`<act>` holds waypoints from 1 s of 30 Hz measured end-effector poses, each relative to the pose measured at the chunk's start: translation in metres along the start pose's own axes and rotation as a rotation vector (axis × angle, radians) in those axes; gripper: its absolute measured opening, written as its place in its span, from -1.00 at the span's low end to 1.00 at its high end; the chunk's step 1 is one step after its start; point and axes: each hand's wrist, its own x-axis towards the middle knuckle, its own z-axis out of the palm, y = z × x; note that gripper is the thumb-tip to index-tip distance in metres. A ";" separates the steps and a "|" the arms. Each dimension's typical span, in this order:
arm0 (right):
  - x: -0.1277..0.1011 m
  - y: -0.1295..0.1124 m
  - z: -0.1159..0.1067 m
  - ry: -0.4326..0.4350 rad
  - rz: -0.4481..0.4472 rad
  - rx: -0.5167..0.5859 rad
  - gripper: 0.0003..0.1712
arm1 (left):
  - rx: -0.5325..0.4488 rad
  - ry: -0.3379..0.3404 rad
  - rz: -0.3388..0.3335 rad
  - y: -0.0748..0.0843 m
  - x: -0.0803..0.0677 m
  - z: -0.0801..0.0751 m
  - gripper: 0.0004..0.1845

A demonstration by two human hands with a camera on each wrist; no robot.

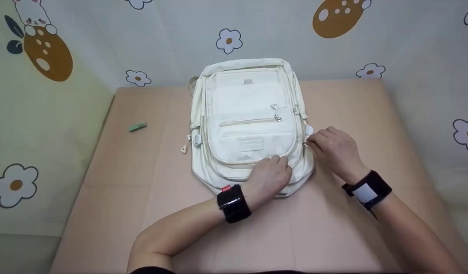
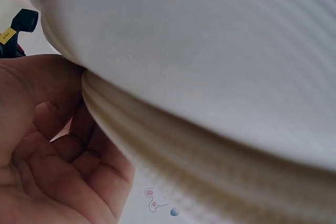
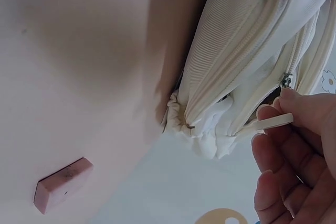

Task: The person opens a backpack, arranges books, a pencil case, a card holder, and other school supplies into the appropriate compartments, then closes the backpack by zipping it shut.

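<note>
A white backpack (image 1: 249, 125) lies flat on a pink table (image 1: 142, 190), front side up. My left hand (image 1: 270, 175) sits on its near lower edge, the fingers curled onto the fabric beside the front pocket seam. Seen from the left wrist, the backpack (image 2: 210, 77) fills the frame above my curled left hand (image 2: 47, 156). On the bag's right side, my right hand (image 1: 333, 150) pinches a zipper pull (image 1: 305, 144). The right wrist view shows that white pull tab (image 3: 273, 123) held between thumb and fingertips (image 3: 299, 108), next to the zipper track of the backpack (image 3: 236, 51).
A small green block (image 1: 137, 126) lies on the table left of the bag. The right wrist view shows a small pinkish block (image 3: 62, 184) on the table surface. A cloth printed with flowers (image 1: 229, 40) hangs behind and to both sides.
</note>
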 end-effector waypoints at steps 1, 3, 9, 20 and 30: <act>0.001 0.000 0.000 -0.002 -0.002 0.000 -0.94 | 0.007 0.005 0.001 0.000 0.000 0.000 -0.91; 0.002 0.002 0.000 -0.004 -0.003 0.001 -0.95 | 0.010 0.010 0.001 0.000 0.000 0.000 -0.91; 0.009 0.007 0.000 -0.019 0.013 -0.003 -0.95 | -0.011 -0.024 -0.001 -0.001 0.002 -0.003 -0.91; 0.032 0.023 0.007 -0.003 0.071 -0.006 -0.93 | -0.023 -0.035 0.004 -0.001 0.001 -0.004 -0.93; 0.048 0.028 0.009 -0.021 0.095 -0.025 -0.90 | -0.009 -0.023 0.011 0.000 -0.001 -0.003 -0.93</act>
